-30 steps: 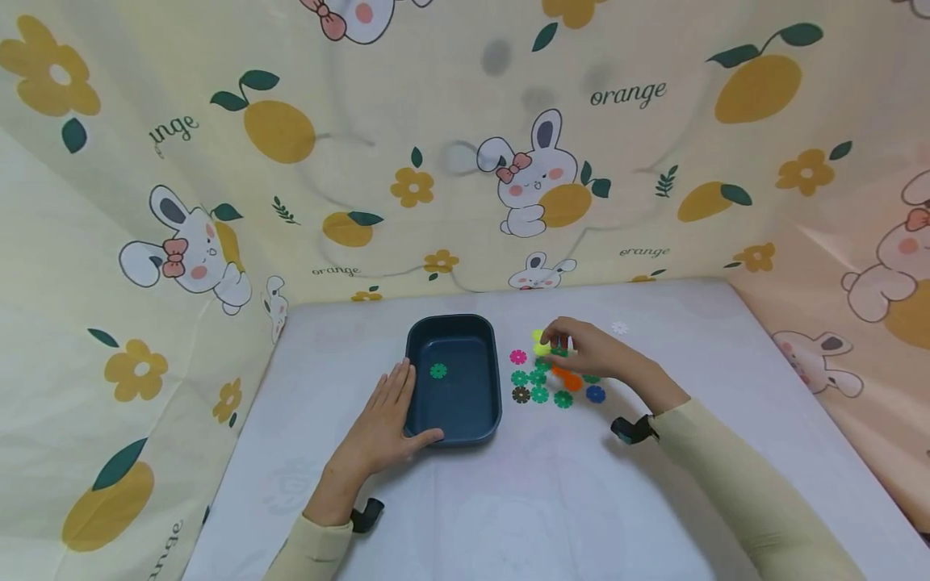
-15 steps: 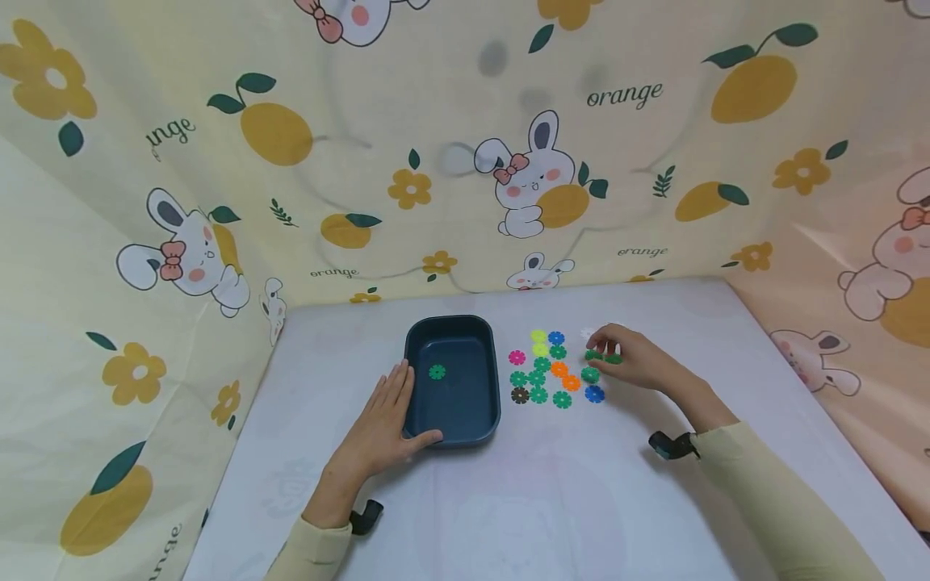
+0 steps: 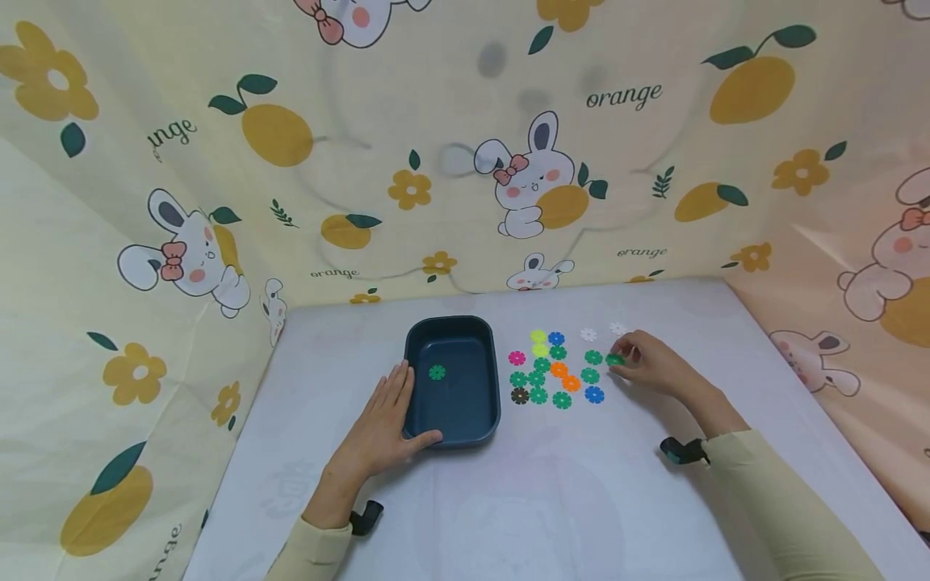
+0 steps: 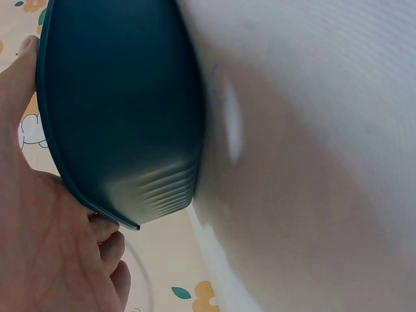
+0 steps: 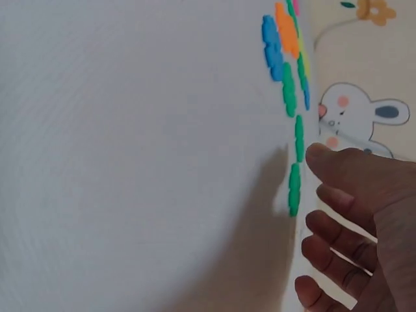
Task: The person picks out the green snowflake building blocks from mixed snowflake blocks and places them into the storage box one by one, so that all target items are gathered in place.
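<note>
A dark blue tray (image 3: 452,436) stands on the white table, with one green notched disc (image 3: 437,372) inside. My left hand (image 3: 378,428) rests along its left side, fingers straight and thumb over the near rim; the left wrist view shows this hand (image 4: 52,227) against the tray's wall (image 4: 123,117). To the right of the tray, my right hand (image 3: 657,367) is low over the table, fingertips by the rightmost green disc (image 3: 614,360). In the right wrist view that disc (image 5: 294,188) lies on the table beside the bent fingers of this hand (image 5: 364,214).
Between the tray and my right hand lie several flower-shaped discs, including pink (image 3: 517,357), yellow (image 3: 540,350), orange (image 3: 571,383), brown (image 3: 519,395), blue (image 3: 594,394) and green (image 3: 562,400). White discs (image 3: 588,334) lie farther back. A printed curtain (image 3: 407,242) closes the table's back.
My right hand has moved right, from above the yellow and green discs to the rightmost green disc, uncovering the discs it had hidden. My left hand and the tray stay in place.
</note>
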